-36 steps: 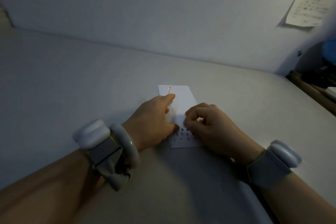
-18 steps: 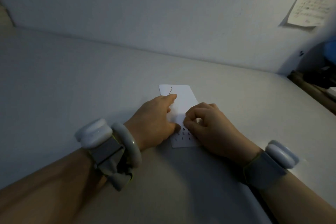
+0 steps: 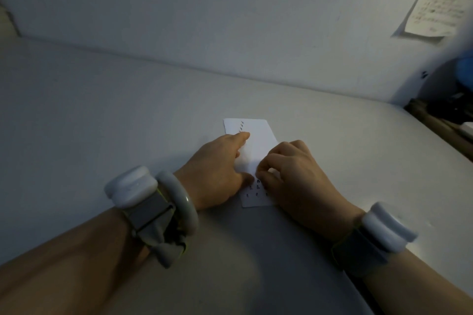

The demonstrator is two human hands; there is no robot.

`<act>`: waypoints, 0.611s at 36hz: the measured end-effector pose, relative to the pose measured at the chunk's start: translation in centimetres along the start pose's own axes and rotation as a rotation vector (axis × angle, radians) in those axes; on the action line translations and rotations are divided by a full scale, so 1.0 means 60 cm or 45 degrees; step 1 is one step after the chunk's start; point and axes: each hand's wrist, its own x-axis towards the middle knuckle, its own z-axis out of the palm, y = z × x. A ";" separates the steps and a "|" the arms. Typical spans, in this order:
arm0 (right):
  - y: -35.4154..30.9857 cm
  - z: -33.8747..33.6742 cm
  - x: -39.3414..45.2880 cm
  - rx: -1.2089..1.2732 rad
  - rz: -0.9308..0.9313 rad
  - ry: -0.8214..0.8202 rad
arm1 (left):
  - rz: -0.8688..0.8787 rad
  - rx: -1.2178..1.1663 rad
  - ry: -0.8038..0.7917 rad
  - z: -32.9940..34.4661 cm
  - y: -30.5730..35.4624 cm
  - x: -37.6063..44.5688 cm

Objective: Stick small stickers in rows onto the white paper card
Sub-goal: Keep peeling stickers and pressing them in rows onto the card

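Lying flat on the table (image 3: 102, 100), left hand (image 3: 217, 174) with long finger out straight, pressing down the card (image 3: 258, 133). Holding it so it cannot slide. Card right between both hands, long way running from near to far. Small dark stickers (image 3: 253, 188) in rows at the near end, a few more marks at the far end. Right hand (image 3: 291, 174) with fingers curled, tips pinched together just above the near rows. Cannot tell if a sticker is in the pinch. Closest to the next spot: right hand.
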 end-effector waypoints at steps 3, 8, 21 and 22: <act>-0.003 -0.002 0.002 0.121 0.112 -0.023 | 0.011 0.007 0.005 0.000 -0.001 0.001; 0.001 -0.004 0.009 0.215 0.366 -0.128 | 0.026 0.014 0.002 0.001 -0.003 -0.001; 0.011 -0.003 0.022 0.184 0.603 -0.173 | 0.022 0.016 -0.009 -0.002 0.001 -0.003; 0.013 -0.004 0.023 0.178 0.612 -0.163 | 0.022 0.012 -0.011 -0.002 0.002 -0.003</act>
